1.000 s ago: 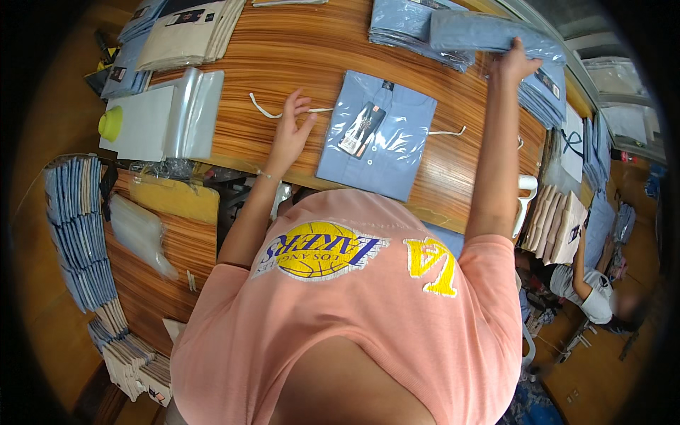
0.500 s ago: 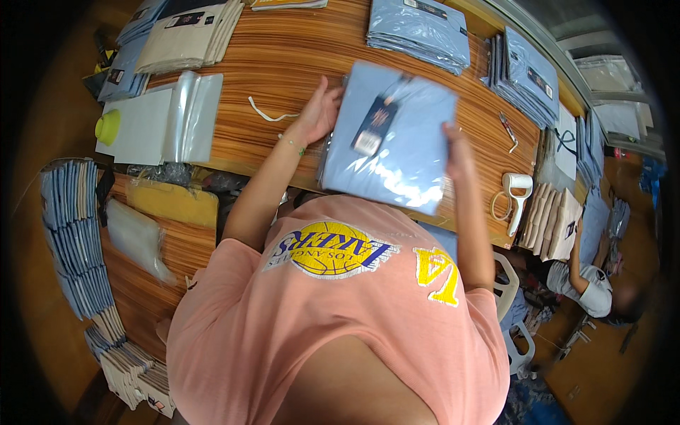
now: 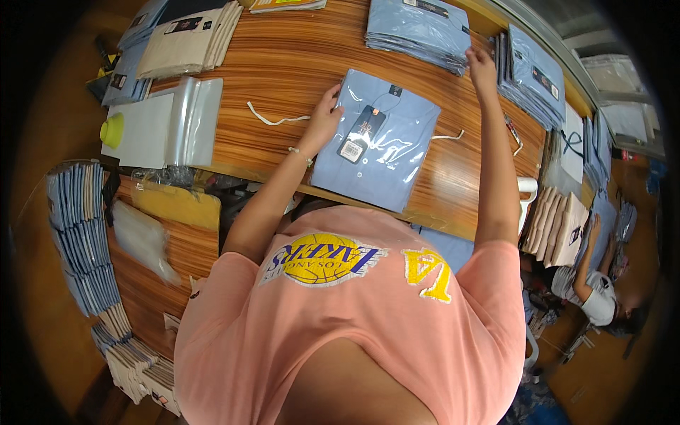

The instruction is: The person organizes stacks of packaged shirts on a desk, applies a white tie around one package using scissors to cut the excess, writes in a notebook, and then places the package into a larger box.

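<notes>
left grip [image 3: 325, 119] is curled at the bagged shirt [image 3: 397, 152] on its right; right grip [image 3: 482, 69], half curled, borders the blue stack [image 3: 416, 34] on its left; their hold i cannot tell.

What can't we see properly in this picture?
All in the head view:
Hidden: the underside of the bagged shirt, which lies against the table.
Hidden: whether the white cords join; the shirt covers the space between.
Partly hidden: the white tool, behind the right forearm.
Cut off by the top edge: the papers.
Too small: whether the right hand touches the blue stack.
</notes>
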A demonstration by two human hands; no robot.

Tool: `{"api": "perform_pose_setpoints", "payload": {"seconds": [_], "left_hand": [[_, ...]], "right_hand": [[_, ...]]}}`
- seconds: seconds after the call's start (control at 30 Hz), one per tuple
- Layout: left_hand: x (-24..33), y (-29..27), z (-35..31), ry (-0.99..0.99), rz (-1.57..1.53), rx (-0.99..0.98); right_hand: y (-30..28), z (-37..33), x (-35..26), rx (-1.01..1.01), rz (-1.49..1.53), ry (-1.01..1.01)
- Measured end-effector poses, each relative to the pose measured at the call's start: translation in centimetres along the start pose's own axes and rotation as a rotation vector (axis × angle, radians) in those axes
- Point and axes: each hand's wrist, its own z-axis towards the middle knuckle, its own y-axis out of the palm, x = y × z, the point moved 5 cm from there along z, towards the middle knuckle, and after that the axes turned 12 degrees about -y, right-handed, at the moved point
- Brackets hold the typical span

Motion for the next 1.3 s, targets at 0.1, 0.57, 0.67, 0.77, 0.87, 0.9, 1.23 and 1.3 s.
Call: {"api": "perform_pose_setpoints", "payload": {"seconds": [0.1,0.57,0.67,0.77,0.87,0.9,1.23,1.3], "left_hand": [[-0.1,-0.2,-0.2,0.101,0.175,0.124],[7.0,8.5,2.5,-0.207,-0.579,-0.229],[8.2,9.1,4.5,-0.275,-0.841,-0.382],[7.1,6.8,6.7,-0.302,-0.698,-0.328],[6.9,5.4,5.5,-0.396,-0.512,-0.431],[7.2,4.7,4.7,-0.411,-0.456,-0.429],[1.2,-2.2,-6.3,-0.224,0.044,-0.164],[0.8,-2.0,-6.9,-0.019,0.497,-0.061]], "right_hand": [[0.6,3.4,3.7,0.267,-0.424,0.186],[4.3,-8.2,1.0,0.213,1.344,0.659],[3.7,-12.5,-8.7,-0.020,1.628,0.558],[2.1,-14.6,-7.3,0.230,1.671,0.689],[0.8,-15.1,-3.1,0.056,1.715,0.715],[0.8,-14.7,-2.4,-0.109,1.707,0.679],[-1.4,-21.2,-9.8,-0.657,0.521,0.271],[-1.9,-16.2,-4.4,-0.395,0.337,0.287]]}}
